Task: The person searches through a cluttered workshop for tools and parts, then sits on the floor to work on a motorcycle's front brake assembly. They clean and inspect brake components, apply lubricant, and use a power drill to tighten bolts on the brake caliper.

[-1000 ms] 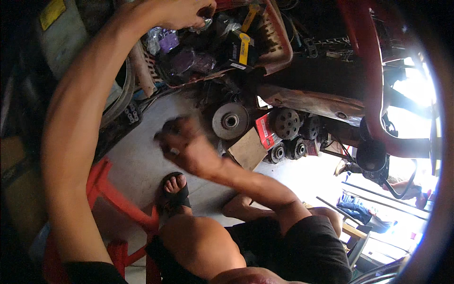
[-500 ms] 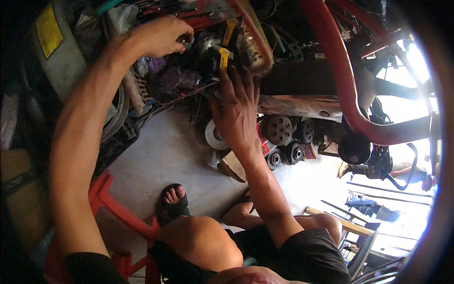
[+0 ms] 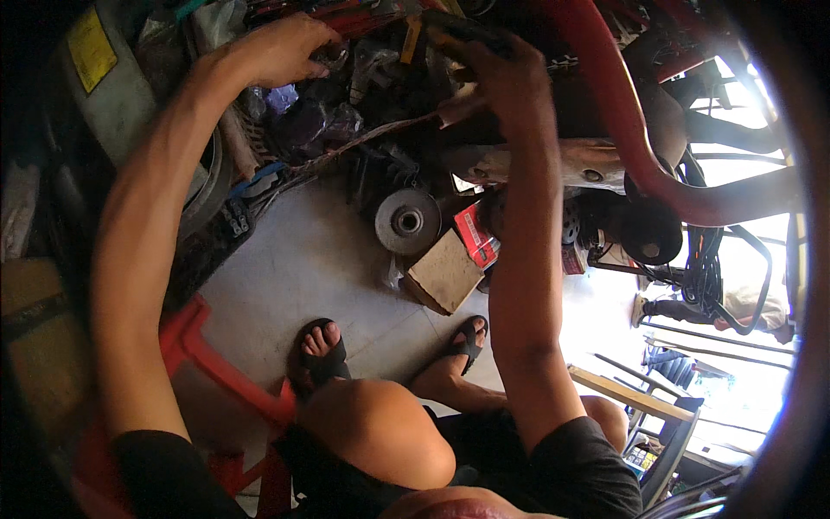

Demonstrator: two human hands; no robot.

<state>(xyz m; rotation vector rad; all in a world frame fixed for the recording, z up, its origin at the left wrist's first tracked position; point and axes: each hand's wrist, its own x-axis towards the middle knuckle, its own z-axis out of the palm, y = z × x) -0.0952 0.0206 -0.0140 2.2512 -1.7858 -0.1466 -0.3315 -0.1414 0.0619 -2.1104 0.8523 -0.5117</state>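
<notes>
At 11 o'clock, the left hand (image 3: 292,50) bends narrow around a small, shiny thing (image 3: 334,57). At 1 o'clock, the right hand (image 3: 515,82) holds a dark box with yellow on it (image 3: 469,33). A round, grey metal disc (image 3: 391,223) sits at 12 o'clock, near the middle.

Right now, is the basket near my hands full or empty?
The basket is not empty: purple packages and clear plastic lie inside. Whether it is full, I cannot tell.

Left hand (image 3: 298,52) curled, right hand (image 3: 513,80) — in shadow — perhaps likewise.
</notes>
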